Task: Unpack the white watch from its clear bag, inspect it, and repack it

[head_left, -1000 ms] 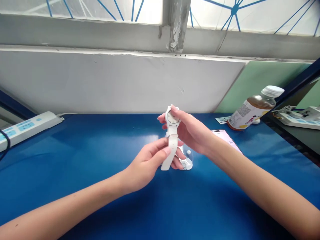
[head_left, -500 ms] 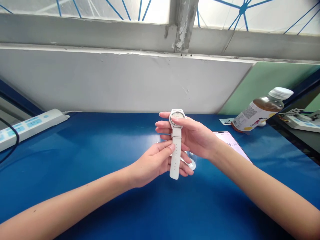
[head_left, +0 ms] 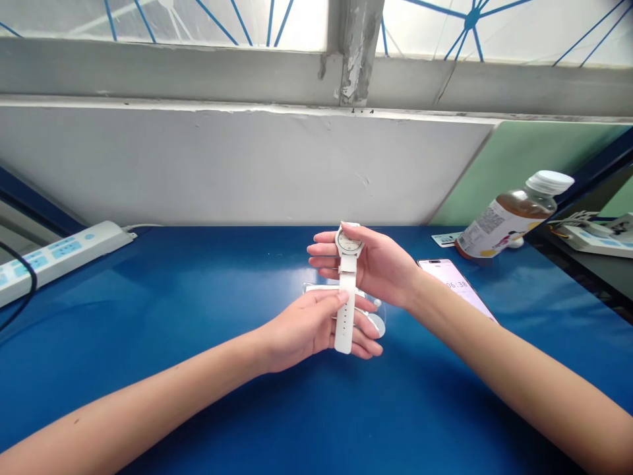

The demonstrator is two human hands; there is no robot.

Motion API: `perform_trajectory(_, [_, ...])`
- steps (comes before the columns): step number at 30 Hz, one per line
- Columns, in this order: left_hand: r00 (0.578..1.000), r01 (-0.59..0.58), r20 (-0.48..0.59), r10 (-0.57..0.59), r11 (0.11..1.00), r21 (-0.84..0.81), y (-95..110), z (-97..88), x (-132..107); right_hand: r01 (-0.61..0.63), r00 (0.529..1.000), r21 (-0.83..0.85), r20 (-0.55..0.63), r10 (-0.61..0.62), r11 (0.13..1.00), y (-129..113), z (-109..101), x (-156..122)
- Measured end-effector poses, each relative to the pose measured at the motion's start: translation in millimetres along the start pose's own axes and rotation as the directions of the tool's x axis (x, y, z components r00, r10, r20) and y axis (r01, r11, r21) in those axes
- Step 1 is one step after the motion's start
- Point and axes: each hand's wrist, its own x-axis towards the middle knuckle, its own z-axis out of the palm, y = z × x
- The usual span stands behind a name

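A white wristwatch (head_left: 350,241) with a round dial is held up over the blue table, its strap stretched out toward me. My left hand (head_left: 316,320) pinches the long, holed part of the strap, thumb on top and fingers behind it. At the far end, my right hand (head_left: 378,260) grips the watch case, with the thumb at the dial's upper edge and the fingers behind. Beneath the hands lies clear plastic packaging with a white round piece (head_left: 376,323), partly hidden by the fingers and strap.
On the blue table (head_left: 222,277), a white power strip (head_left: 64,254) lies at the left with a black cable. To the right are a phone (head_left: 457,284) with a lit screen, a juice bottle (head_left: 514,214) and a small card (head_left: 445,239). A wall stands behind.
My right thumb has moved from across the dial up to its top edge, so more of the dial shows. The whole view has shifted slightly; both hands still hold the watch.
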Motion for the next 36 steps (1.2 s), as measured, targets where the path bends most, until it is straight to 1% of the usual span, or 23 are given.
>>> perform_trajectory(4, [0.999,0.02,-0.04,-0.021,1.0,-0.023,-3,1.6,2,0.029,0.997,0.041,0.072,-0.031,0.999,2,-1,1])
perform_trajectory(7, [0.997,0.037,-0.069,-0.038,0.999,-0.017,-3,2.5,1,0.009,0.993,0.038,0.116,-0.013,0.999,3,-1,1])
perform_trajectory(13, [0.994,0.044,-0.102,-0.046,0.999,-0.02,-5,3.8,-1,-0.028,0.992,0.006,0.124,0.027,1.0,3,0,1])
perform_trajectory(16, [0.994,0.042,-0.104,-0.045,0.999,-0.027,-5,3.7,-1,-0.033,0.992,0.042,0.123,0.027,0.999,2,2,0])
perform_trajectory(18, [0.994,0.021,-0.11,-0.024,0.999,-0.027,-5,3.2,-1,-0.01,0.997,0.09,0.076,0.003,0.996,2,3,0])
perform_trajectory(20, [0.992,-0.009,-0.126,0.006,1.0,-0.023,-4,2.6,-1,0.018,1.0,0.114,-0.012,-0.017,0.993,1,3,0])
perform_trajectory(22, [0.988,-0.037,-0.148,0.033,0.999,-0.021,-4,2.3,-1,0.032,0.996,0.103,-0.092,-0.022,0.994,1,2,1])
perform_trajectory(26, [0.978,-0.086,-0.187,0.086,0.996,0.006,-3,2.1,0,0.099,0.982,0.011,-0.163,-0.096,0.995,1,-4,5])
perform_trajectory(29, [0.978,-0.099,-0.183,0.103,0.995,0.026,-2,1.9,0,0.158,0.968,-0.097,-0.183,-0.173,0.983,2,-6,5])
perform_trajectory(31, [0.982,-0.095,-0.159,0.099,0.995,0.033,-1,2.0,-1,0.147,0.979,-0.159,-0.121,-0.167,0.976,3,-4,3])
perform_trajectory(33, [0.987,-0.084,-0.133,0.09,0.995,0.049,-1,2.8,-1,0.077,0.997,-0.21,-0.007,-0.081,0.975,3,0,0])
perform_trajectory(35, [0.991,-0.062,-0.116,0.069,0.996,0.064,-1,4.2,-1,0.007,0.996,-0.238,0.086,0.014,0.971,1,3,-4])
perform_trajectory(36, [0.992,-0.05,-0.109,0.057,0.996,0.07,-1,5.1,-1,-0.003,0.993,-0.236,0.113,0.031,0.972,0,3,-6])
